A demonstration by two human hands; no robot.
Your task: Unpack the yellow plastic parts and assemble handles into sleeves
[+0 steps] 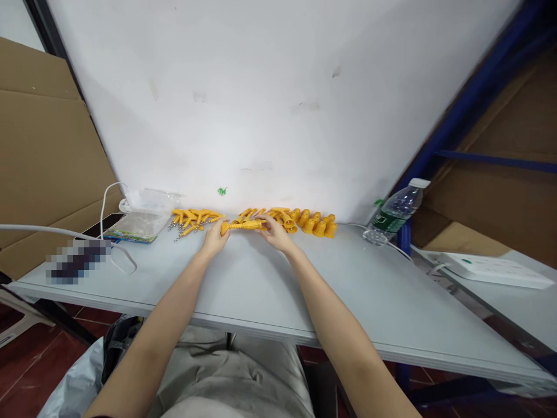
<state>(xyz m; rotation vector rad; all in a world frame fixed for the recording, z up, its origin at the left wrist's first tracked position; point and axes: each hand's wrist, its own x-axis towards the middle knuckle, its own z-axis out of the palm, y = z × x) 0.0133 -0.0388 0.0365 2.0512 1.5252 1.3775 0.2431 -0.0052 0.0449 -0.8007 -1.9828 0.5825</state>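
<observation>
Between both hands lies a long yellow plastic piece [244, 226], held level just above the table. My left hand [213, 239] is closed on its left end, and my right hand [275, 233] grips its right end, which the fingers partly hide. Left of the hands, branched yellow pieces [191, 217] lie in a pile with small metal parts, seemingly screws or chains, beside them. Behind and right of my right hand are more yellow pieces [281, 212]. Several yellow cup-shaped pieces [319, 227] stand in a cluster farther right.
A plastic water bottle [394, 213] tilts at the right by a white cable. A white power strip [496, 270] rests on the adjoining surface. Clear bags [141, 223] and a white cord [102, 212] lie at left. The white wall [278, 104] closes off the table's back.
</observation>
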